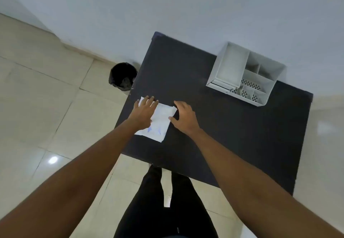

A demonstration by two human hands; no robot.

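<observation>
White folded paper sheet (162, 117) at left edge of black table (214, 130), lengthwise under spread left hand (144, 111); right hand (184, 116) at its right side, grip unclear.

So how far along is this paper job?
Early on, I'd guess. Done: the white paper lies on the dark table, near its left edge. In hand: the left hand presses flat on it, and the right hand touches its right edge; whether it pinches is unclear. Left: the white organizer shows no paper inside, so perhaps filing.
</observation>
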